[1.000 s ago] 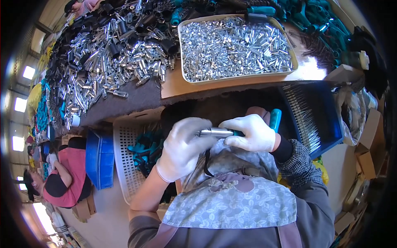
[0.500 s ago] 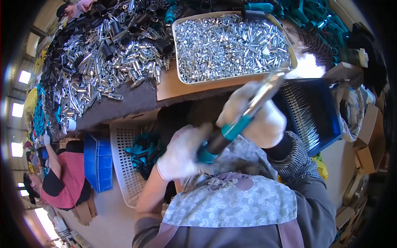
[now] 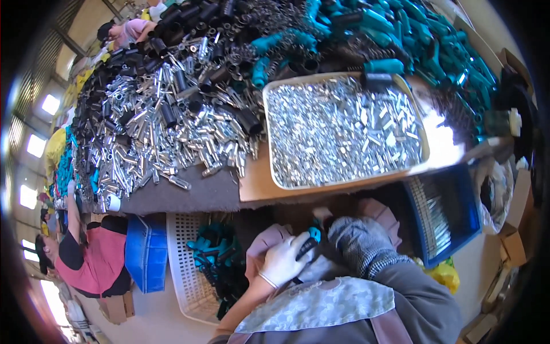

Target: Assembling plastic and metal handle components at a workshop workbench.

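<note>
Looking down, the biggest thing I see is the long table, heaped with shiny silver tubes, black tubes and teal grips. On its near edge sits the tan tray, full of tiny silver bits. To my right, lower down, is the blue crate with a row of thin silver pins in it. To my left is the white basket with holes in its wall, and teal and black parts lie inside it. A person in a red top sits further left, beside a blue box. Now for what changed. Half a second ago both my hands were lifted high in front of the tray, holding a long piece with a teal grip and a silver tube. Now they have come down low, close to my lap, just under the table edge. My left hand, in its white glove, is curled tight around the teal and black handle, which pokes up past my fingers. I cannot see the silver tube any more. My right sleeve covers my right hand, so I cannot tell if those fingers are open or closed. So the piece is back down by my lap and not up over the tray.
</note>
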Motion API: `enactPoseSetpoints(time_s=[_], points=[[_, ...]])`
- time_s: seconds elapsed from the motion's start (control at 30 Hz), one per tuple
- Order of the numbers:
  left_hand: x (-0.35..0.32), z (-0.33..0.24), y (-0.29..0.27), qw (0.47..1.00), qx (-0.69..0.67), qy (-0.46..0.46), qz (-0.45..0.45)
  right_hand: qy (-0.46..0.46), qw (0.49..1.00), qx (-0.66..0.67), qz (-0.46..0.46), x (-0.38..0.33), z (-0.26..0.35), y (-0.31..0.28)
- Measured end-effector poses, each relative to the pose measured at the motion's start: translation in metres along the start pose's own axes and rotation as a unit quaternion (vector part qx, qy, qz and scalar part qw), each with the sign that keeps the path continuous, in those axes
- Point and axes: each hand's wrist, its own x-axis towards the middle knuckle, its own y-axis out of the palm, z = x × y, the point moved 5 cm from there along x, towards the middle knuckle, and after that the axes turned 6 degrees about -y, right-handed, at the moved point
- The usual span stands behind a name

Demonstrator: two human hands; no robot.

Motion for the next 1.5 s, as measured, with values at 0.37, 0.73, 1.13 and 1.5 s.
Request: enactPoseSetpoints(time_s=[0.37, 0.73, 1.13, 1.5], points=[[0.015, 0.038, 0.024, 0.987, -0.047, -0.146, 0.04, 0.065, 0.978, 0.198, 0.008, 0.018, 0.03, -0.044], [0.033, 0.044, 0.07, 0.991, 0.027, -0.134, -0.002, 0.208, 0.889, 0.407, 0.035, 0.002, 0.068, -0.161], [0.067, 0.058, 0.114, 0.976, -0.005, -0.217, 0.036, 0.285, 0.78, 0.495, -0.256, -0.048, 0.129, -0.298], [0.057, 0.062, 0.123, 0.972, 0.001, -0.233, 0.014, 0.237, 0.815, 0.449, -0.28, -0.048, 0.129, -0.284]])
